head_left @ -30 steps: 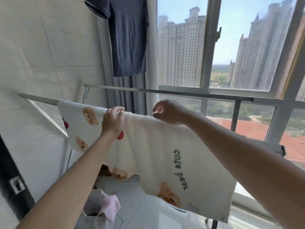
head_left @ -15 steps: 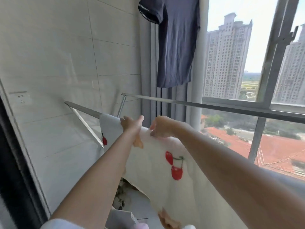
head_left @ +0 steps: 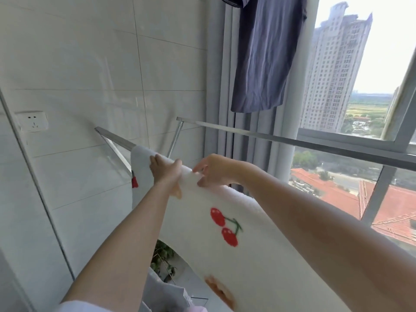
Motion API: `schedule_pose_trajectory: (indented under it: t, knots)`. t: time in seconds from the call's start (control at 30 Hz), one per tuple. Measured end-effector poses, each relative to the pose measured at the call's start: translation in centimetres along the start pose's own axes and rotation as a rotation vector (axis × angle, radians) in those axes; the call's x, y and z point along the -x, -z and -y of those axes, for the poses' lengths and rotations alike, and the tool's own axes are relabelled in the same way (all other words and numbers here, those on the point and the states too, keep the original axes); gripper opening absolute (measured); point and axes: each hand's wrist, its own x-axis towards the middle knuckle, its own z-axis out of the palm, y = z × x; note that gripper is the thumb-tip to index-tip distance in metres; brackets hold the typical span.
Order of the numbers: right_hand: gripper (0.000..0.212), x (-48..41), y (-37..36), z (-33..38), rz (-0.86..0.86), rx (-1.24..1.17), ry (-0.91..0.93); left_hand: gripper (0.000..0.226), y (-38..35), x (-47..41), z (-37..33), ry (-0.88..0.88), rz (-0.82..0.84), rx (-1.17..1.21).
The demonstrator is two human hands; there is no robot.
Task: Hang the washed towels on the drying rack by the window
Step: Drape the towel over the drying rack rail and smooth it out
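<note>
A white towel (head_left: 202, 221) printed with red cherries and brown bears hangs over the near metal bar of the drying rack (head_left: 112, 136). My left hand (head_left: 165, 168) lies over the towel's top fold near its left end, fingers curled over the bar. Just right of it, my right hand (head_left: 213, 170) pinches the fold between thumb and fingers. The rack's far bar (head_left: 292, 140) runs bare along the window.
A dark blue T-shirt (head_left: 267, 52) hangs high in front of grey curtains (head_left: 216, 109). A tiled wall with a socket (head_left: 33, 120) stands at left. Below are a potted plant (head_left: 164, 260) and a laundry basket (head_left: 166, 296) holding pale cloth.
The view has swung left and upward. Both hands slid left along the towel's top edge toward the rack's left end and now sit close together.
</note>
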Motion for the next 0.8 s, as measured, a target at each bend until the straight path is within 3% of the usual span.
schedule_pose_trajectory:
  t: [0.23, 0.47, 0.63, 0.8]
  knots:
    - [0.052, -0.7, 0.1, 0.2, -0.066, -0.120, 0.070, 0.065, -1.1, -0.1, 0.8, 0.007, 0.025, 0.094]
    - [0.046, -1.2, -0.6, 0.5, -0.142, -0.189, 0.069, 0.057, -0.5, 0.5, 2.2, -0.042, 0.023, 0.042]
    - [0.041, -0.9, -0.8, 1.1, 0.026, 0.055, -0.065, 0.062, 0.5, 0.4, 1.9, 0.052, 0.039, 0.080]
    - [0.043, -0.8, -1.4, 1.3, -0.083, 0.040, -0.020, 0.055, -0.2, 1.8, 4.0, 0.069, 0.011, 0.160]
